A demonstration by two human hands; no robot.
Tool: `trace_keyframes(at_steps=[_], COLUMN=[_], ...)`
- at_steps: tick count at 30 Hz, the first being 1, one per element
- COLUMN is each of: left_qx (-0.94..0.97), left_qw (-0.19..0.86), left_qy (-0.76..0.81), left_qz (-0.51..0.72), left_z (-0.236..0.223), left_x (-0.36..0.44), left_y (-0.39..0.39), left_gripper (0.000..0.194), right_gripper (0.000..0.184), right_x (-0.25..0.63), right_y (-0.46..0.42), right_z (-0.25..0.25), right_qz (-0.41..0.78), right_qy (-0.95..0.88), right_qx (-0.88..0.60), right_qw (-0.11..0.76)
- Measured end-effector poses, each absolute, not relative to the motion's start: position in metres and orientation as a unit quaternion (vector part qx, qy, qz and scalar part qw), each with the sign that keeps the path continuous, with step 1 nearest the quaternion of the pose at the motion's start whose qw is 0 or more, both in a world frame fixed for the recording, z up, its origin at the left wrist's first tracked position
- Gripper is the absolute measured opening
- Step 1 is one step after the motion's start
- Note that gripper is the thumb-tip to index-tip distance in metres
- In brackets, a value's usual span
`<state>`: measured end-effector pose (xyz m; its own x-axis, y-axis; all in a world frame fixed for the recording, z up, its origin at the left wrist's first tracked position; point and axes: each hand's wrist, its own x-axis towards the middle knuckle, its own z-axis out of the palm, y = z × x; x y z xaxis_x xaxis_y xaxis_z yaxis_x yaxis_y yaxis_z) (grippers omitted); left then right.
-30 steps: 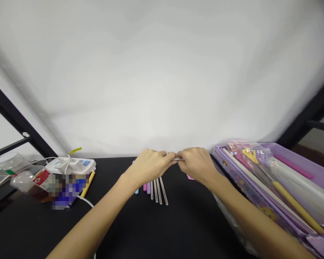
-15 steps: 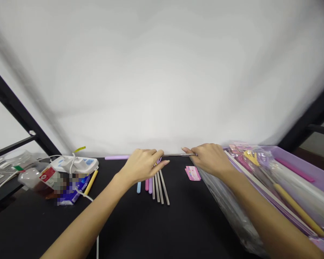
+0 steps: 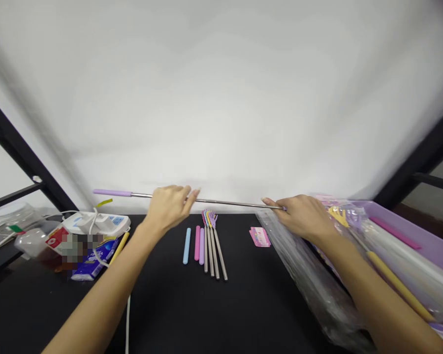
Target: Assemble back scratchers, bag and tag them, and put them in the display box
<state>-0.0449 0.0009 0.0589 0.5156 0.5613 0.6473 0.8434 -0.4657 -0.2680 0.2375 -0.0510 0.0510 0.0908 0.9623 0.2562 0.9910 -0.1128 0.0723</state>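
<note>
A lilac-tipped metal rod (image 3: 229, 202) spans both hands above the far edge of the black table (image 3: 162, 314), its end pinched by the right hand (image 3: 302, 216), its shaft gripped in the curled left hand (image 3: 168, 209).

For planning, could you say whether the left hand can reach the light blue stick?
Probably yes: only black tabletop separates the left hand from the light blue stick, though that hand is holding the long metal rod.

Part of the lilac-tipped metal rod (image 3: 229, 202) hidden behind the left hand (image 3: 168, 209), the label on the plastic bottle (image 3: 72, 247) pixelated, the lilac tray (image 3: 424, 246) cut off by the right edge.
</note>
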Motion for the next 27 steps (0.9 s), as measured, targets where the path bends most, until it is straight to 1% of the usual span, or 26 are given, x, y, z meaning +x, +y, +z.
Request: trace_keyframes(at_steps=[3,5,7,11,13,17,19,23,27], left_qx=[-0.797,-0.835,-0.851,-0.804,-0.776,-0.808,-0.814,-0.802,-0.800], left_qw=[0.302,0.284,0.268,0.281,0.298,0.317,0.334,0.370,0.371], left_qy=[-0.449,-0.394,-0.376,-0.450,-0.472,-0.389,-0.357,-0.329,-0.326], left_qz=[-0.270,-0.259,-0.251,-0.271,-0.293,-0.309,-0.314,-0.335,-0.340], left_z=[0.058,0.053,0.049,0.052,0.056,0.051,0.047,0.044,0.044], left_x=[-0.040,-0.031,-0.027,-0.040,-0.042,-0.027,-0.023,-0.031,-0.038], left_y=[-0.001,-0.005,-0.007,-0.001,-0.002,-0.008,-0.007,0.002,0.006], left_gripper=[0.051,0.049,0.050,0.052,0.052,0.049,0.049,0.045,0.042], right_gripper=[0.073,0.075,0.074,0.072,0.069,0.065,0.062,0.054,0.053], right_x=[0.230,0.224,0.224,0.232,0.230,0.214,0.210,0.214,0.220], right_y=[-0.050,-0.048,-0.048,-0.048,-0.047,-0.043,-0.040,-0.036,-0.036], right_z=[0.049,0.049,0.050,0.057,0.058,0.056,0.055,0.057,0.058], right_qz=[-0.122,-0.125,-0.126,-0.122,-0.127,-0.134,-0.134,-0.136,-0.141], right_qy=[-0.673,-0.693,-0.696,-0.672,-0.678,-0.714,-0.725,-0.729,-0.723], right_qx=[-0.725,-0.705,-0.701,-0.726,-0.718,-0.676,-0.664,-0.662,-0.668], right_qw=[0.080,0.091,0.090,0.081,0.093,0.124,0.122,0.111,0.107])
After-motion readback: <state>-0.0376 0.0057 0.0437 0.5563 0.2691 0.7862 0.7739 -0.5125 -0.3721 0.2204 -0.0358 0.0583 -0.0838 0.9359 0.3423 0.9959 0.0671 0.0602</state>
